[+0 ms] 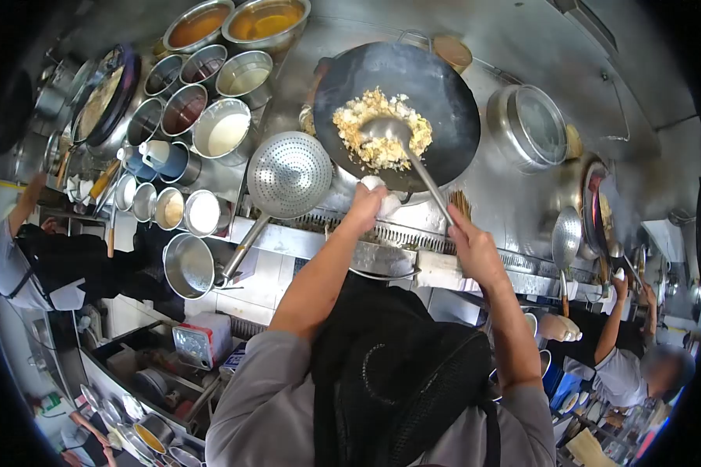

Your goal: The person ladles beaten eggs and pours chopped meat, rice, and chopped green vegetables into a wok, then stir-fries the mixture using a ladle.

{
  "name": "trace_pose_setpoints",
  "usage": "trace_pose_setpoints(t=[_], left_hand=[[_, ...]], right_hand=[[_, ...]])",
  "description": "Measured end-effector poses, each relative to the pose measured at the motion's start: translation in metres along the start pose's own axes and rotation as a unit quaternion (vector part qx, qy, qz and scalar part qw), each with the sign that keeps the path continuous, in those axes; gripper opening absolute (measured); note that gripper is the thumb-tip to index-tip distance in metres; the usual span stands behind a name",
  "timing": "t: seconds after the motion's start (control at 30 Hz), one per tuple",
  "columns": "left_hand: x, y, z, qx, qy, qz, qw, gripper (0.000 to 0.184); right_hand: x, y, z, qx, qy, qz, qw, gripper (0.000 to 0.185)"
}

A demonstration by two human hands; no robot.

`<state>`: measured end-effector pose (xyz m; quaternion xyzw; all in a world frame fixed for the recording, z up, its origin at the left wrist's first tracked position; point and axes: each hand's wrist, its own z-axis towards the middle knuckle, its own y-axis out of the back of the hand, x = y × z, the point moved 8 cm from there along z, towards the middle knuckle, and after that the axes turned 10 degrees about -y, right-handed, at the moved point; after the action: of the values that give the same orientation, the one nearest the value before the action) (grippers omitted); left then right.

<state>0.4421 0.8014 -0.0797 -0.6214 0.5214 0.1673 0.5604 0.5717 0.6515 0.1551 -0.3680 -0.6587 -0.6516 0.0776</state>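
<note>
A dark wok [444, 86] sits on the stove in front of me, with a pile of rice and yellow egg-like bits [366, 110] in its middle. My left hand [361, 208] is closed on a white cloth [389, 205] at the wok's near rim. That cloth hides whatever part of the wok lies under it. In my right hand [477, 251] is the long handle of a metal ladle [431, 185]. The ladle's bowl rests in the rice. Left of the wok lies a perforated strainer [290, 173], its handle pointing toward me.
Metal pots of sauces and seasonings [224, 131] crowd the left, with two bowls of amber liquid [265, 22] behind. A lidded pot [531, 124] stands right of the wok. A saucepan [188, 265] hangs over the counter's front edge. Co-workers [627, 373] stand at both sides.
</note>
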Motion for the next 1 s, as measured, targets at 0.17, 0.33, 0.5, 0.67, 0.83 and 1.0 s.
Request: trace_pose_setpoints(t=[0.17,0.33,0.5,0.67,0.83,1.0], left_hand=[[-0.005,-0.004,-0.006,-0.043,0.011,-0.006,0.999,0.019],[-0.003,-0.004,0.001,0.008,-0.002,0.002,1.000,0.028],[0.006,0.002,0.007,-0.019,0.003,0.028,0.999,0.022],[-0.001,0.002,0.001,-0.049,0.015,0.030,0.998,0.032],[-0.004,0.001,0.000,-0.060,0.018,0.047,0.997,0.036],[-0.008,0.001,-0.001,-0.063,0.057,0.041,0.996,0.029]], right_hand=[[-0.013,-0.034,0.028,-0.022,-0.030,-0.138,0.990,0.041],[-0.005,0.001,0.040,-0.040,0.073,0.013,0.996,0.045],[-0.021,-0.045,0.053,-0.035,-0.052,-0.121,0.991,0.039],[-0.007,-0.005,0.040,-0.027,0.033,0.031,0.999,0.041],[-0.025,-0.056,0.047,0.028,-0.052,-0.136,0.989,0.044],[-0.040,-0.007,0.015,-0.038,0.115,0.032,0.992,0.048]])
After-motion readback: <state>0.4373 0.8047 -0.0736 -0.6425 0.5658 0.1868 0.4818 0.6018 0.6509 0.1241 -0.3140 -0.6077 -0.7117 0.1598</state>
